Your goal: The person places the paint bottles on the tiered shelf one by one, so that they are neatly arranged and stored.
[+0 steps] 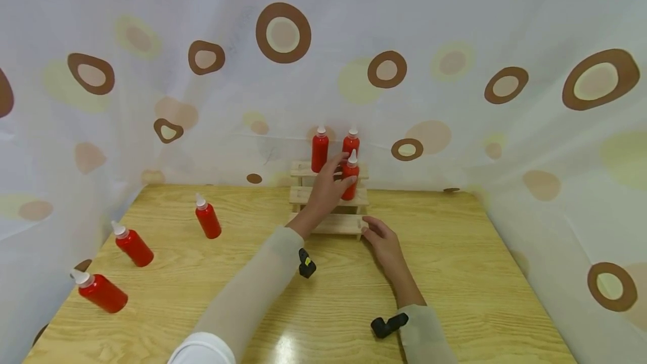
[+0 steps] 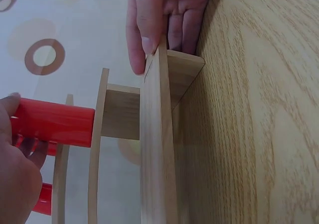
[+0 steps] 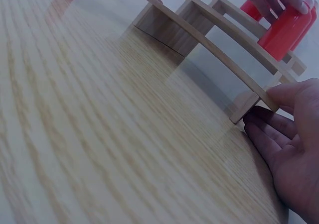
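A small three-step wooden display stand (image 1: 333, 223) stands by the back wall. My left hand (image 1: 325, 189) grips a red squeeze bottle (image 1: 350, 190) with a white pointed cap, upright at the right of the middle step. In the left wrist view this red bottle (image 2: 60, 122) has its base at the step board. Two more red bottles, one on the left (image 1: 319, 153) and one on the right (image 1: 351, 144), stand on the top step. My right hand (image 1: 386, 243) holds the right end of the lowest step, its thumb on the board (image 3: 219, 55) and its fingers by the side support.
On the table (image 1: 242, 285) to the left stand three more red bottles: one farther back (image 1: 208, 221), one in the middle (image 1: 135, 248) and one nearest me (image 1: 103, 293). A patterned curtain (image 1: 323, 89) encloses the back and sides.
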Available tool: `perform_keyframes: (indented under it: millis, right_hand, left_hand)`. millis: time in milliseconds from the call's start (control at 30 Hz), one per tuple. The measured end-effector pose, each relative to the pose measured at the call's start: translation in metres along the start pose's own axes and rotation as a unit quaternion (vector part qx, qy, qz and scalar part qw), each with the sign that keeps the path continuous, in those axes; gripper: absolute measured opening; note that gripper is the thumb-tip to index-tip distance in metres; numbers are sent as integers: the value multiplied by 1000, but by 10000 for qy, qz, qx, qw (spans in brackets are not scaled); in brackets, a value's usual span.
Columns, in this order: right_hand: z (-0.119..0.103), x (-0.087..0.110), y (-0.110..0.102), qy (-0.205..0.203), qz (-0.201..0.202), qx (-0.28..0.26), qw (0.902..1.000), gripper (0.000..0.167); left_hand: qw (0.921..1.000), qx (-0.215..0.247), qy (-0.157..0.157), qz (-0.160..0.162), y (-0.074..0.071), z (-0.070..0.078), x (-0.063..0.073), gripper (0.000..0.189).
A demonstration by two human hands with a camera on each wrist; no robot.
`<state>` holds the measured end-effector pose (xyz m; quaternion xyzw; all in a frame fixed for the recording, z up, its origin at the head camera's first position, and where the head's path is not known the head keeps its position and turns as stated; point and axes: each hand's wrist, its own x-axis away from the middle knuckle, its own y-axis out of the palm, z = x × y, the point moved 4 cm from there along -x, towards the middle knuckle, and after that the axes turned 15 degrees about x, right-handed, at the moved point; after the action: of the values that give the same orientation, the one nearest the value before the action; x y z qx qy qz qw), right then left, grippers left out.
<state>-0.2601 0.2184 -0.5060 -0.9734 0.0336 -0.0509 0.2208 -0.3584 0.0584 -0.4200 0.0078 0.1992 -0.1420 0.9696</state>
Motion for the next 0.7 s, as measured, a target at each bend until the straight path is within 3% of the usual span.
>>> perform_keyframes:
  millis: [167, 333, 700]
  right_hand:
    - [0, 1, 0, 6, 5, 77, 10000, 39]
    - [0, 1, 1, -9, 22, 105, 9999, 39]
    - [-4, 4, 0, -32, 21, 108, 9999, 40]
  left_hand:
    - [9999, -39, -101, -44, -3, 0, 3, 57]
    - [9997, 25, -218, 42, -13, 1, 16, 58]
    - [9995, -45, 29, 327, -57, 11, 58, 53]
